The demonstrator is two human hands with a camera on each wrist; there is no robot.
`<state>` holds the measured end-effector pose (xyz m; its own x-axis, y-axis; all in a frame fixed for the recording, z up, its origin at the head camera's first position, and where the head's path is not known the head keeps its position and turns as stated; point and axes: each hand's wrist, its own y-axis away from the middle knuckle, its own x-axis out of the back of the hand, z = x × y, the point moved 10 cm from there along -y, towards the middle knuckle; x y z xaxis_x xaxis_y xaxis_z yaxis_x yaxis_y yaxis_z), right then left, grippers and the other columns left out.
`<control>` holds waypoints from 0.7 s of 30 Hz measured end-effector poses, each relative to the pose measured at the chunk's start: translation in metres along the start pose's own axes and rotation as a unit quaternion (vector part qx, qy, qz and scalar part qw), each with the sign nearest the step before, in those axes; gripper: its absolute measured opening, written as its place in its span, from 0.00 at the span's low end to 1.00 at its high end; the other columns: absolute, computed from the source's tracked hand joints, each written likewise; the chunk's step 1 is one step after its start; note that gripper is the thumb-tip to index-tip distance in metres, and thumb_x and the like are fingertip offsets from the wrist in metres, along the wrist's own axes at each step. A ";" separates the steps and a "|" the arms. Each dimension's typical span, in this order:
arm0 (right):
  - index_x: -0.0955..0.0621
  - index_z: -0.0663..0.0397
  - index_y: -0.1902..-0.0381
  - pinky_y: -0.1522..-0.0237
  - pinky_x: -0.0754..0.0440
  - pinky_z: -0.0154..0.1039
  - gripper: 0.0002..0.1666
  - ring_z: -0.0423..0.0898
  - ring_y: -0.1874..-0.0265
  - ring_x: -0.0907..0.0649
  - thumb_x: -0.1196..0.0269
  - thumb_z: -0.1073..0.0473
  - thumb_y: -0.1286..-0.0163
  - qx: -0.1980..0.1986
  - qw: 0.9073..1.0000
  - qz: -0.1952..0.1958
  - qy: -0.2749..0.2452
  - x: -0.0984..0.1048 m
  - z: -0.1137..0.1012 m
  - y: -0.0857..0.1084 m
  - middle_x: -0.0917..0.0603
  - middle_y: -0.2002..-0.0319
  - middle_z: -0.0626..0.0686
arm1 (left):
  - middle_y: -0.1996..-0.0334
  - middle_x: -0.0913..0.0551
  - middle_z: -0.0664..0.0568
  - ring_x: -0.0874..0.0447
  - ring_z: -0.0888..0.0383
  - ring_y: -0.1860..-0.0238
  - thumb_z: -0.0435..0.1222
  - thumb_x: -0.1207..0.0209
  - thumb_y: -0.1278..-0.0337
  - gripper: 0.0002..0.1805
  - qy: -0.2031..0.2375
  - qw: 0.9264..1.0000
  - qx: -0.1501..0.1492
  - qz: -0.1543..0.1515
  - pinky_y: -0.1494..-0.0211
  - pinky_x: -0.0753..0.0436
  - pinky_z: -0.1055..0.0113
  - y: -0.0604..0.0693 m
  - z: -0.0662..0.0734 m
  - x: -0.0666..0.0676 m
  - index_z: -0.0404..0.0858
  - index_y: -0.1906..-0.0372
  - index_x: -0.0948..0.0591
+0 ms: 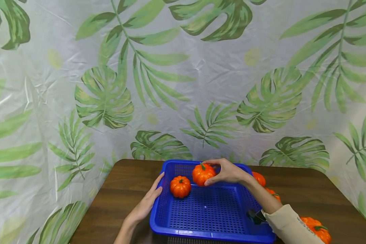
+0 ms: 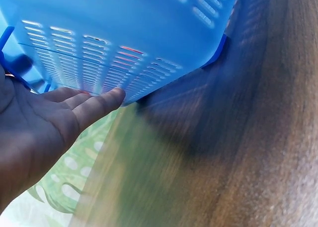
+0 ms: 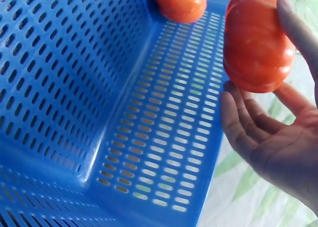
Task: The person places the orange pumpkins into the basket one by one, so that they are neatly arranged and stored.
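Note:
A small orange pumpkin (image 1: 180, 187) sits in the far left part of the blue basket (image 1: 211, 235). My right hand (image 1: 228, 172) holds a second pumpkin (image 1: 203, 175) over the basket's far side; in the right wrist view the thumb and fingers of the hand (image 3: 283, 132) pinch this pumpkin (image 3: 256, 43), with the other one (image 3: 183, 4) beyond it. At the basket's left side is my left hand (image 1: 144, 205), its fingers extended along the rim. The left wrist view has the hand (image 2: 44, 122) with its fingers against the slotted outer wall (image 2: 124, 28).
More orange pumpkins lie on the brown table (image 1: 109, 203) right of the basket: one (image 1: 259, 178) at the far side, one (image 1: 273, 194) nearer, and others (image 1: 317, 229) by the right sleeve. A dark object (image 1: 255, 216) is at the basket's right side. A leaf-patterned sheet hangs behind.

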<state>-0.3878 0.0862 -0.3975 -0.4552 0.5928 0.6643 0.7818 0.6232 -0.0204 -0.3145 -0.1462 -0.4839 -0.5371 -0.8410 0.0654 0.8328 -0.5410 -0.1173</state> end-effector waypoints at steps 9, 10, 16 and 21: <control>0.26 0.60 0.27 0.48 0.14 0.43 0.48 0.52 0.46 0.14 0.20 0.53 0.42 -0.022 0.999 -0.033 -0.011 -0.019 0.020 -0.003 0.19 0.35 0.66 | 0.17 0.59 0.33 0.38 0.26 0.26 0.45 0.70 0.13 0.32 -0.008 1.000 0.001 0.009 0.30 0.25 0.41 0.000 -0.001 0.001 0.50 0.15 0.64; 0.26 0.60 0.27 0.48 0.14 0.43 0.48 0.53 0.45 0.14 0.20 0.54 0.42 -0.022 0.999 -0.037 -0.014 -0.022 0.022 -0.004 0.19 0.35 0.66 | 0.17 0.59 0.33 0.38 0.26 0.27 0.45 0.70 0.13 0.32 -0.007 1.000 0.001 0.008 0.30 0.25 0.41 0.000 -0.001 0.000 0.50 0.15 0.65; 0.28 0.67 0.27 0.46 0.14 0.43 0.48 0.54 0.45 0.14 0.21 0.60 0.42 -0.013 0.999 -0.046 -0.023 -0.032 0.032 -0.005 0.19 0.36 0.69 | 0.17 0.58 0.32 0.37 0.26 0.27 0.44 0.70 0.13 0.33 -0.004 1.000 -0.003 0.002 0.31 0.24 0.42 0.000 -0.001 0.000 0.49 0.15 0.65; 0.28 0.69 0.28 0.41 0.17 0.51 0.48 0.57 0.42 0.16 0.21 0.61 0.43 -0.012 0.999 -0.045 -0.020 -0.033 0.036 -0.007 0.18 0.36 0.67 | 0.17 0.58 0.32 0.37 0.26 0.27 0.44 0.70 0.13 0.33 -0.003 1.000 -0.007 0.001 0.31 0.24 0.42 -0.001 0.000 0.001 0.48 0.15 0.66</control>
<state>-0.3935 0.0803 -0.4463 -0.5402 0.5546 0.6330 0.7469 0.6625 0.0570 -0.3156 -0.1464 -0.4836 -0.5346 -0.8420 0.0717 0.8319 -0.5393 -0.1310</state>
